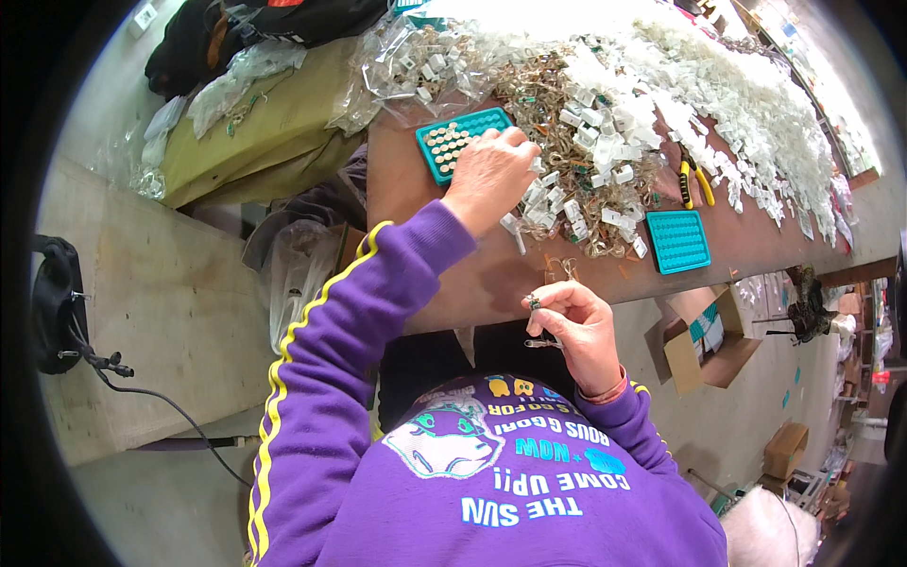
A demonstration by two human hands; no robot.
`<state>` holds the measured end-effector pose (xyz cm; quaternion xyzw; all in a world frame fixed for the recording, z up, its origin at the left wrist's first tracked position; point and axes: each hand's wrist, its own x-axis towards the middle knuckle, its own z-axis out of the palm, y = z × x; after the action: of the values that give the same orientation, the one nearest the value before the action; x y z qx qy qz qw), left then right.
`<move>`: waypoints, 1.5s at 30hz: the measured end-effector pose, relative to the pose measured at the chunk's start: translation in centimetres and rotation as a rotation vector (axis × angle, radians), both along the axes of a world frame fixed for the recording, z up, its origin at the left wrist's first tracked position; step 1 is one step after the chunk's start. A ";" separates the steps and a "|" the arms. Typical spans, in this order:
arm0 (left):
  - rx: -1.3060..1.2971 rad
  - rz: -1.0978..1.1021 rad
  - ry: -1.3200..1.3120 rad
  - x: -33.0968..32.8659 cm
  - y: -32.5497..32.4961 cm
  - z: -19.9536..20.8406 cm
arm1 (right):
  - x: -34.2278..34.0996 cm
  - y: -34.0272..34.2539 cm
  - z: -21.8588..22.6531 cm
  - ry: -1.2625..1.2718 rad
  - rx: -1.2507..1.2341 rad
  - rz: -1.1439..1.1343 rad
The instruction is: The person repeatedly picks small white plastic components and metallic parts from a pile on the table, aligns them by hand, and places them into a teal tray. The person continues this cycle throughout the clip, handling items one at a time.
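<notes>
My left hand [493, 178] reaches over the right end of a teal tray [484, 121] with round cream-coloured pieces [446, 144] set in its hollows. Its fingers are bent and drawn together, and what they hold, if anything, is hidden. Close to my body, past the table's front edge, my right hand [581, 331] pinches a small green circuit board with wires [534, 302] between thumb and fingertips. A small shiny part [542, 344] hangs just under those fingers. Beside my left hand lies a heap of thin wires and small white plastic housings [590, 137].
An empty teal tray [678, 242] and yellow-black pliers [695, 180] lie right on the brown table [453, 300]. Clear plastic pieces [746, 104] spread across the far right. A clear bag [416, 71] of white parts sits far left. An open cardboard box [704, 352] stands below right.
</notes>
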<state>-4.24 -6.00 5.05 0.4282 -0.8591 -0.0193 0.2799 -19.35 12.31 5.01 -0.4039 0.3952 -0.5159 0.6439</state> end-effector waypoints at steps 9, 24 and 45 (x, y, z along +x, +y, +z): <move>0.301 -0.055 0.689 0.7 -1.8 0.1 | -0.9 -0.2 -0.2 0.012 0.026 -0.033; 0.281 0.068 0.601 1.5 0.5 1.6 | 0.0 -1.0 0.6 -0.051 -0.023 -0.035; 1.041 -0.075 1.401 4.3 14.7 0.3 | 2.2 -4.1 1.6 -0.308 0.179 0.114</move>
<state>0.04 8.72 5.30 0.3628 -0.3850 -0.6770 0.5117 -17.20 8.24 6.63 -0.2831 0.3129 -0.4971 0.7582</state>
